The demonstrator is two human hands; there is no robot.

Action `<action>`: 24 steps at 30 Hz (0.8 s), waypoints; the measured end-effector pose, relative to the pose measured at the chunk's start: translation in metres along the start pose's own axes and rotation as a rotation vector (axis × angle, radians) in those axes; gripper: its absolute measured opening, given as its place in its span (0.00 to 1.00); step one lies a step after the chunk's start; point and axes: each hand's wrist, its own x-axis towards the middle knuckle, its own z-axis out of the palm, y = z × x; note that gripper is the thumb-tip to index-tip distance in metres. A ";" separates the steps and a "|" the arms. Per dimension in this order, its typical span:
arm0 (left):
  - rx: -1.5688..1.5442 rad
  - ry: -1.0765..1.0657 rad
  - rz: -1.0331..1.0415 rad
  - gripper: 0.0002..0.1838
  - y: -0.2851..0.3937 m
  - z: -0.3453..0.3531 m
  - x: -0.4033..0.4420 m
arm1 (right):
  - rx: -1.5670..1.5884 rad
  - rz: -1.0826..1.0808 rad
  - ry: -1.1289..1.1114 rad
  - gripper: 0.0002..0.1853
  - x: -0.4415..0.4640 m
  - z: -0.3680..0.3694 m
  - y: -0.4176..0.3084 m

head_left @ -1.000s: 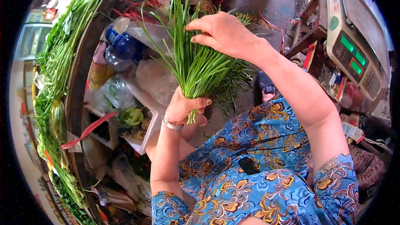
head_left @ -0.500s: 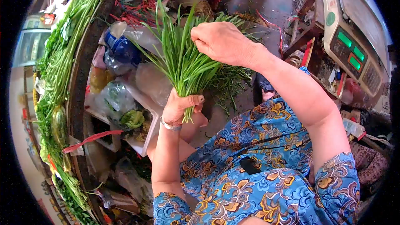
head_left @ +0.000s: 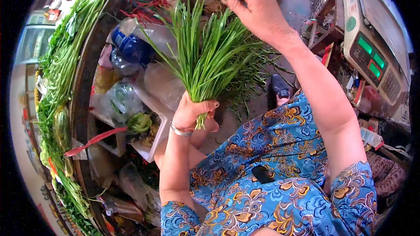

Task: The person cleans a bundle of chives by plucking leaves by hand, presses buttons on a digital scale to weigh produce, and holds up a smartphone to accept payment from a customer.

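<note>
My left hand [head_left: 195, 110] is wrapped round the lower stalks of a bunch of garlic chives [head_left: 205, 61], with the cut ends poking out below the fist. The long green leaves fan upward and away from me. Above the leaf tips, toward the right, my right hand [head_left: 258, 11] is raised with its fingers apart, and I see nothing in it. Behind the bunch, a heap of loose thin green trimmings [head_left: 245, 83] lies low down on the ground, partly covered by the leaves.
On the right stands a scale [head_left: 372, 48] with green lit digits. Long green vegetables [head_left: 65, 74] line a curved shelf on the left. Plastic bags [head_left: 162, 83], a blue container [head_left: 127, 46] and red ties [head_left: 151, 8] lie between. A shod foot [head_left: 280, 88] rests near the trimmings.
My right hand has lifted up and away from the leaves, and its fingers have spread from a closed pinch. The left hand keeps its hold; the leaves stand more fully in view.
</note>
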 end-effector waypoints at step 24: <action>0.273 0.014 -0.061 0.25 0.001 0.013 0.002 | 0.053 0.021 -0.428 0.06 -0.015 0.011 -0.033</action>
